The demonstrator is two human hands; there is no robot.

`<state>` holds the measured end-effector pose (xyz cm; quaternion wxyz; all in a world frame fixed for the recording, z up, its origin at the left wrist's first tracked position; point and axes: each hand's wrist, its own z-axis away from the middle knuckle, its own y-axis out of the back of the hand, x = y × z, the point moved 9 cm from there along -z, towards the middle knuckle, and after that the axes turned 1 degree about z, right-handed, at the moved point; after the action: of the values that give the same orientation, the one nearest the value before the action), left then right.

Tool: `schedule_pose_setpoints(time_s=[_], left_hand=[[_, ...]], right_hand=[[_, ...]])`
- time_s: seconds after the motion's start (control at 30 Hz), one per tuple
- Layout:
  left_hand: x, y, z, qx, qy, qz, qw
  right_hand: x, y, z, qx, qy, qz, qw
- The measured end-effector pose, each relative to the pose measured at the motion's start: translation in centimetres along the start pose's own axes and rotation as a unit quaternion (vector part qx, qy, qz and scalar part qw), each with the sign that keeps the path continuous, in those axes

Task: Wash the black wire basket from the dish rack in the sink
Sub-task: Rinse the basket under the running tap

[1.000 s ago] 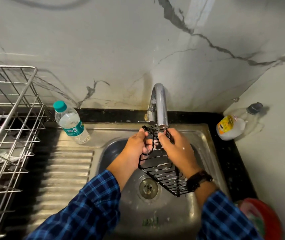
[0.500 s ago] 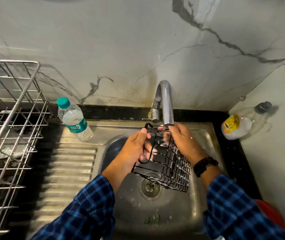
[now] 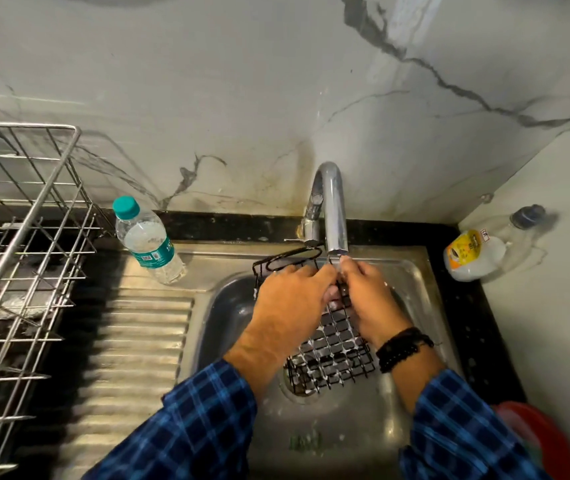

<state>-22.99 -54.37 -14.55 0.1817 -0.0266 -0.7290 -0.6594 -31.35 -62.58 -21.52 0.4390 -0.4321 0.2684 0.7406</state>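
Observation:
The black wire basket hangs over the steel sink, its soapy grid facing up and its far rim just under the chrome tap. My left hand grips the basket's upper left part, palm down. My right hand pinches the wires at the top, right below the spout. The basket's lower end sits above the drain. Both hands hide the basket's middle.
A steel wire dish rack stands at the left beside the ribbed draining board. A water bottle with a teal cap stands behind the board. A soap bottle lies in the right corner. A red object sits at lower right.
The basket has been turned so its flat grid faces up. My left hand moved over its top edge, and both hands closed in under the spout.

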Motion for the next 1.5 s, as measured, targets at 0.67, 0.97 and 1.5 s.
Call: schedule_pose_setpoints(time_s=[0.67, 0.97, 1.5], left_hand=[[-2.6, 0.1, -2.1, -0.01, 0.005, 0.086, 0.996], [-7.1, -1.1, 3.1, 0.195, 0.249, 0.315, 0.895], [-5.6, -3.4, 1.1, 0.148, 0.27, 0.507, 0.805]], right_hand=[[-3.6, -0.8, 3.5, -0.095, 0.351, 0.513, 0.777], [-2.8, 1.4, 2.9, -0.079, 0.202, 0.285, 0.934], [-5.1, -4.9, 3.5, 0.097, 0.324, 0.669, 0.662]])
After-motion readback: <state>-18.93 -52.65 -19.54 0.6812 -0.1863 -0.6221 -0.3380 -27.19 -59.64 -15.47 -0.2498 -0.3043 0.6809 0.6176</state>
